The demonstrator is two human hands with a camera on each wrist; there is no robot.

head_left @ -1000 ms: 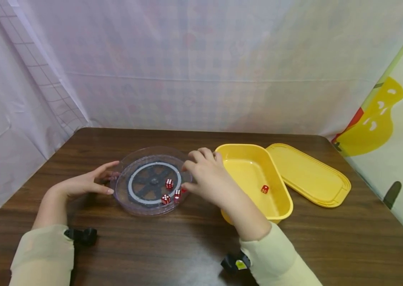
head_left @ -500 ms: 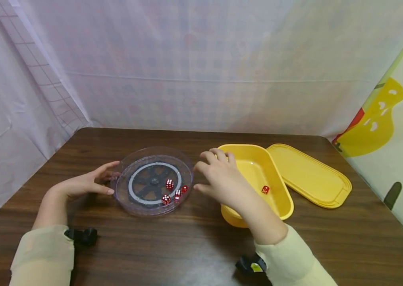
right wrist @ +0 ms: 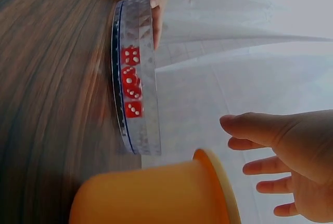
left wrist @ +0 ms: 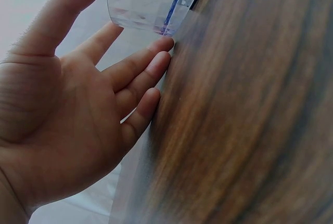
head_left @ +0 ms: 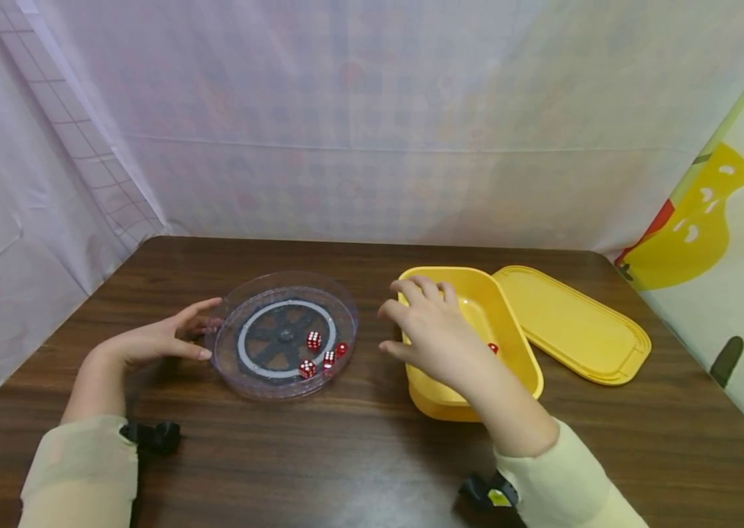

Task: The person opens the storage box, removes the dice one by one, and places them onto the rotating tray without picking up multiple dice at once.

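Observation:
A round clear dish [head_left: 284, 297] with a grey-white ring pattern lies on the table, several red dice [head_left: 307, 369] at its right side. My left hand [head_left: 157, 341] is at the dish's left rim, thumb and fingers spread; fingertips touch or nearly touch the wall in the left wrist view, their tips [left wrist: 161, 44] low by the table. Over the left rim of a yellow box [head_left: 523, 359] hovers my right hand [head_left: 434, 334], its loosely bent fingers holding nothing. One red die [head_left: 493, 347] in the box is partly hidden by that hand.
A yellow lid [head_left: 572, 323] lies right of the box, its near-left edge close to the box rim. The brown wooden table [head_left: 345, 455] ends at a white curtain [head_left: 358, 132] behind. A black wrist strap [head_left: 154, 437] is on each arm.
My right hand has moved right, from the dish's right rim to above the box's left rim, uncovering a red die in the dish. My left hand has stayed by the dish.

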